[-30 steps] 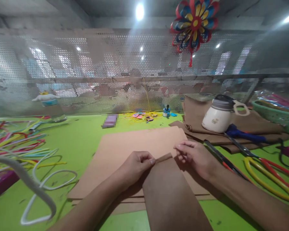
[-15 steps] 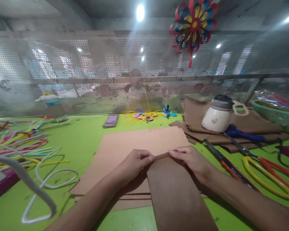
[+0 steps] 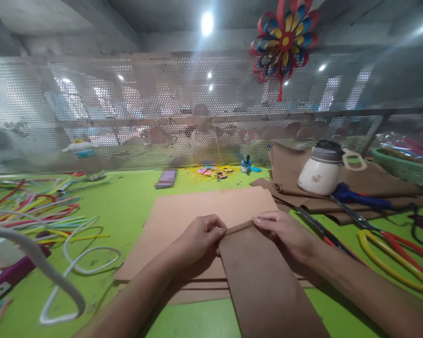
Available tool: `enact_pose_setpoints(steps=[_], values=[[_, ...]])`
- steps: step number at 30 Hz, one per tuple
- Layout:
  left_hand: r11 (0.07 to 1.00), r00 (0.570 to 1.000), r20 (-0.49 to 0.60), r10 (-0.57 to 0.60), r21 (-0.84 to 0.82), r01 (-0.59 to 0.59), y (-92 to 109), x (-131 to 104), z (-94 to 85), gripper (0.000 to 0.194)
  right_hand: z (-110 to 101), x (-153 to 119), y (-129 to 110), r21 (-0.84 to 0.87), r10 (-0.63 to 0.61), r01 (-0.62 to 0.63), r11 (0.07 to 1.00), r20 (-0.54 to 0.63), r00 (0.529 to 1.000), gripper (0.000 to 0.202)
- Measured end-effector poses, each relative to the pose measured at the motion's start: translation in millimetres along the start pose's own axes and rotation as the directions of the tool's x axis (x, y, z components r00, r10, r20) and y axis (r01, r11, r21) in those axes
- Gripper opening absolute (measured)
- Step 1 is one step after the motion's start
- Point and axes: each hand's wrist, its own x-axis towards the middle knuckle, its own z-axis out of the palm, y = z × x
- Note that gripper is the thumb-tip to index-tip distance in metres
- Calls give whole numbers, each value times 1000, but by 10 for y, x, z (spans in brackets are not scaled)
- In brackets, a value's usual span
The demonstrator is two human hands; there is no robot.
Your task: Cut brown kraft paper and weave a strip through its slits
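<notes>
Both hands pinch a brown sheet above a green table facing perforated panelling.

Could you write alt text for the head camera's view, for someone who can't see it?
A left hand and right hand pinch the folded edge of a brown strip over tan sheets on a green table. Yellow-and-red scissors and a white jug are at right, colourful cords at left.
</notes>
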Motion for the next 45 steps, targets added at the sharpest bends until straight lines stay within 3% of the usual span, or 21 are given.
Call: enact_pose_setpoints(steps=[4,7,13,17,21,23,27,32,35,38,41,45], values=[[927,988,-113,106,370,-57,19,11,6,21,-53,72,25,-240,-99,86,967,-41,994,20],[824,975,-110,195,557,-102,46,-12,35,20,-19,68,-13,-520,-219,178,835,-18,976,13],[674,952,-68,298,722,-159,52,-15,62,18,2,53,-40,-738,-337,338,584,159,928,15],[581,939,-14,343,789,-201,26,19,44,16,-48,108,20,-803,-347,371,467,220,912,14],[560,953,32,300,804,-203,44,31,29,20,-19,104,-32,-866,-329,411,285,314,890,19],[581,964,40,265,791,-192,69,26,26,26,-2,109,-112,-888,-286,395,234,326,901,19],[614,962,-2,274,770,-174,127,-21,31,38,-26,208,-274,-892,-218,386,236,339,915,16],[610,970,-11,243,779,-144,215,-72,31,33,-90,348,-242,-856,-259,440,271,376,890,15],[599,975,-20,221,792,-119,246,24,0,30,-105,346,-151,-844,-284,449,294,371,884,14],[553,991,26,132,828,-95,258,191,-39,25,-121,323,-93,-824,-313,472,313,380,870,12],[523,991,70,116,844,-121,240,310,-54,19,-156,323,-60,-783,-341,527,331,421,840,13],[586,986,49,157,800,-133,152,322,-42,19,-210,353,-38,-748,-357,566,347,452,817,15]])
